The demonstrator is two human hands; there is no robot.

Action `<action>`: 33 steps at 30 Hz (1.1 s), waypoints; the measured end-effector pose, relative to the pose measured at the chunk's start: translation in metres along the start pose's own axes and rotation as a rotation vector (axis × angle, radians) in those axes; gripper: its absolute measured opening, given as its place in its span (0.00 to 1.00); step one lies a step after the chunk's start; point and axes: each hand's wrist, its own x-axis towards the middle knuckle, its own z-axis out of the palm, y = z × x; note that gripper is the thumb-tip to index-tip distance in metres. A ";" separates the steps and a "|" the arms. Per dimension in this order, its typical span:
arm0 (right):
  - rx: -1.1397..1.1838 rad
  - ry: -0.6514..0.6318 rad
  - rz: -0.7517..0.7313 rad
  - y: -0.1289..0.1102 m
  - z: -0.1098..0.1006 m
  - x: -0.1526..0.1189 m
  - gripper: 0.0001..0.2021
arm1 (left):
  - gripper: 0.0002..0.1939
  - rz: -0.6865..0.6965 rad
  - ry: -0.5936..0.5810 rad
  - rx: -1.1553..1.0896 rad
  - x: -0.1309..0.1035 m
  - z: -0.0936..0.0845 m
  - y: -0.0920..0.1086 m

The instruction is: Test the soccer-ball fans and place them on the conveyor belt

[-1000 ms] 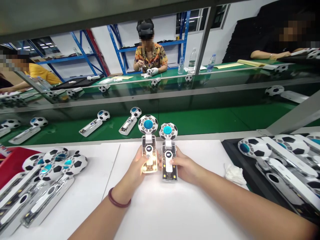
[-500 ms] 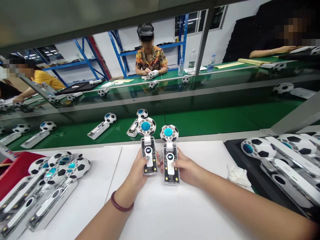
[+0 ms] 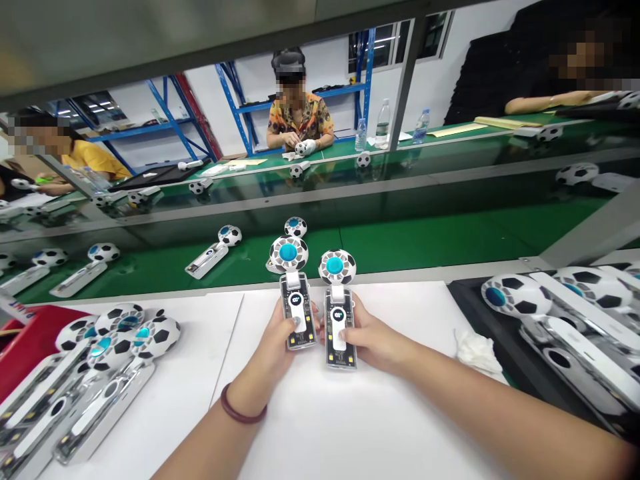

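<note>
Bare forearms angle inward from the lower edge over a smooth white table point(image 3: 390, 427), a dark-red band point(image 3: 243, 408) circling the left wrist. The left hand point(image 3: 276, 340) curls around a football-patterned gadget point(image 3: 303, 330), thumb on its white front strip, while the right hand point(image 3: 373, 333) clasps a matching gadget point(image 3: 330, 340), thumb laid across the lower strip. Both hands are closed on what they hold, and the pair stands side by side, just apart, above the table toward its far side, fronts facing the camera. Each slim body has a clear, glossy front over dark circuitry and small yellow squares, with a round display; each rounded black-and-white head bears a shiny blue disc ringed by gray segments. Similar gadgets point(image 3: 100, 413) lie piled at left by a red bin point(image 3: 40, 340); more fill a black tray point(image 3: 466, 305) at right, near crumpled white tissue point(image 3: 479, 353). Others rest on the green surface point(image 3: 430, 240) beyond, where a person point(image 3: 303, 120) in a patterned shirt sits facing.
</note>
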 end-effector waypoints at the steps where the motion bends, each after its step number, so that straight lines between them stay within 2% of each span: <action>1: -0.005 0.001 -0.003 0.001 0.000 0.001 0.35 | 0.14 -0.001 -0.007 0.004 0.000 0.000 0.000; 11: -0.015 0.026 0.006 0.002 0.000 0.001 0.34 | 0.16 -0.052 -0.022 0.038 -0.001 0.000 0.003; 19: -0.007 0.032 0.018 0.000 0.000 0.000 0.34 | 0.16 -0.042 -0.008 0.044 -0.001 -0.001 0.001; 26: -0.010 0.072 0.002 0.003 0.004 0.000 0.33 | 0.18 0.117 0.021 0.122 -0.001 0.000 -0.001; 33: -0.018 -0.007 -0.045 -0.002 0.008 -0.001 0.31 | 0.22 0.249 0.019 0.164 -0.008 0.005 0.006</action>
